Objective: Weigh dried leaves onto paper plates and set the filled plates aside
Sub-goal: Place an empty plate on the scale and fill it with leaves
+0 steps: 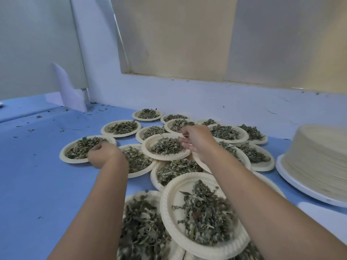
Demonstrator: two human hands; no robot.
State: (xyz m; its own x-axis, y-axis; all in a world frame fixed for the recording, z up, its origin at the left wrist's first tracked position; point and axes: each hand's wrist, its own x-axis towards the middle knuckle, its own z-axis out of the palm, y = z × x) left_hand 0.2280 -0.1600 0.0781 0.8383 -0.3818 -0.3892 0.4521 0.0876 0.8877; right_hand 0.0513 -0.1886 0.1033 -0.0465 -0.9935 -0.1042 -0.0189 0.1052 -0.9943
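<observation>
Several cream paper plates heaped with dried green leaves crowd the blue table, some overlapping. My left hand [104,154] has its fingers curled over the right rim of the leftmost filled plate [75,156]. My right hand [195,140] reaches over the middle of the group, its fingers spread loosely and touching the right rim of a central filled plate [165,156] that rests on top of its neighbours. Nearest to me, another filled plate [172,203] lies tilted on a plate of loose dried leaves [140,231], between my forearms.
A tall stack of empty paper plates [319,158] stands on a white tray [293,182] at the right. Folded white paper [69,91] leans in the back left corner. Leaf crumbs dot the blue table [37,184]; a wall runs behind.
</observation>
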